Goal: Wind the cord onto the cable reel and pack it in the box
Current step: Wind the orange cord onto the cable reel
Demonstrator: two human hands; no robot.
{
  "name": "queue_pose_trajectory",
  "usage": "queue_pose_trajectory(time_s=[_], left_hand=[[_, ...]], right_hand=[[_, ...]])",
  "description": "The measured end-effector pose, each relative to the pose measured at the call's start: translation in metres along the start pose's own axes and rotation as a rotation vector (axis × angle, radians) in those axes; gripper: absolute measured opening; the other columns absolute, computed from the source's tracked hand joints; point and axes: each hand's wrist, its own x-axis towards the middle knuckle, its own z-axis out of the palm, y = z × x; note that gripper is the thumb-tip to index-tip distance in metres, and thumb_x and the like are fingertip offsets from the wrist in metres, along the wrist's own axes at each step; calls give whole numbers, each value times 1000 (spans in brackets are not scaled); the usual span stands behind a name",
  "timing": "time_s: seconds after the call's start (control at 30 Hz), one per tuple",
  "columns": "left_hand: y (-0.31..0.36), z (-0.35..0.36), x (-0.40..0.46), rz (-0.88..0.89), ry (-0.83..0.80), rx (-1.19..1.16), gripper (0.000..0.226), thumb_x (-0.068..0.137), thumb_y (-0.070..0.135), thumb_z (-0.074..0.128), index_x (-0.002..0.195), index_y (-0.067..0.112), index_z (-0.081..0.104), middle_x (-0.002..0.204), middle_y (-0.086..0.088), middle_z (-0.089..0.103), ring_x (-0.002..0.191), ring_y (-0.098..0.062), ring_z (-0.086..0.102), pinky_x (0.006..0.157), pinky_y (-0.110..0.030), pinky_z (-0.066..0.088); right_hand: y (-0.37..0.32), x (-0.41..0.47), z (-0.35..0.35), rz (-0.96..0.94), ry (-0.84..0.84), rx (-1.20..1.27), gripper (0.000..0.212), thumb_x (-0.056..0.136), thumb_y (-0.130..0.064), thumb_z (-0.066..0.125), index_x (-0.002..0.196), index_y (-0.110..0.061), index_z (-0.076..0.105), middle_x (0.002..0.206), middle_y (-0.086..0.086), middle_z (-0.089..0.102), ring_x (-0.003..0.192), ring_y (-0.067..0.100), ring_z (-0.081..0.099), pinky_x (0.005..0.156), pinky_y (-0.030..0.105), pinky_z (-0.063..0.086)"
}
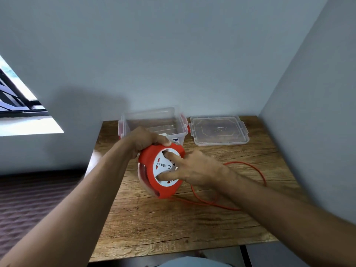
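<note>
Pale grey walls meet in a corner behind a wooden tabletop (154, 224), seen from above through a head-worn camera. A window (17, 97) with dark bars shows at the far left.

Two bare forearms reach in from the bottom of the view. The left hand (146, 140) is closed around the top edge of a round red cable reel (152, 170), holding it tilted on edge so its lower rim is at or just above the tabletop; which of the two cannot be told. The reel's white centre face, with sockets and red markings, points toward the camera. The right hand (194, 169) is spread open against that white face, fingertips (168, 154) pressed into its recesses, not clasped around anything.

An orange cord (256, 170) leaves the bottom of the reel and lies in a loose loop on the tabletop to the right, passing under the right forearm.

Behind the reel stands an open clear plastic box (154, 120) with red side latches, near the wall. Just to its right, its clear lid (219, 130) lies flat on the tabletop, apart from the box.
</note>
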Motion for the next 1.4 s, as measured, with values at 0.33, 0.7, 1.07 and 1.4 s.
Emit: queue_pose_trajectory(time_s=[0.33, 0.7, 1.07, 1.4], left_hand=[[-11, 23, -9, 279, 273, -336, 19, 67, 21, 91, 84, 14, 85, 86, -11, 82, 87, -31, 79, 84, -50, 64], [-18, 44, -16, 501, 413, -339, 19, 72, 22, 88, 89, 31, 83, 84, 6, 82, 80, -16, 79, 80, -47, 65], [-10, -1, 12, 265, -9, -403, 45, 74, 23, 81, 117, 9, 78, 116, -21, 76, 112, -42, 71, 99, -56, 56], [15, -5, 12, -36, -245, -65, 51, 62, 22, 86, 107, 1, 76, 101, -22, 79, 82, -36, 77, 70, -39, 63]], right_hand=[[-7, 6, 1, 772, 197, 405, 63, 79, -57, 60, 135, -44, 36, 104, 2, 73, 87, 28, 69, 73, 38, 56], [-21, 23, -7, 1402, 428, 1612, 61, 89, -50, 67, 138, -25, 40, 121, 0, 59, 78, 20, 71, 44, 29, 52], [18, -23, -4, 262, 87, 117, 61, 92, -19, 66, 142, -43, 40, 142, 19, 49, 61, 30, 65, 44, 35, 53], [23, -10, -3, -85, -18, -10, 64, 99, -13, 52, 148, -48, 29, 152, 19, 30, 70, 33, 67, 49, 39, 57]])
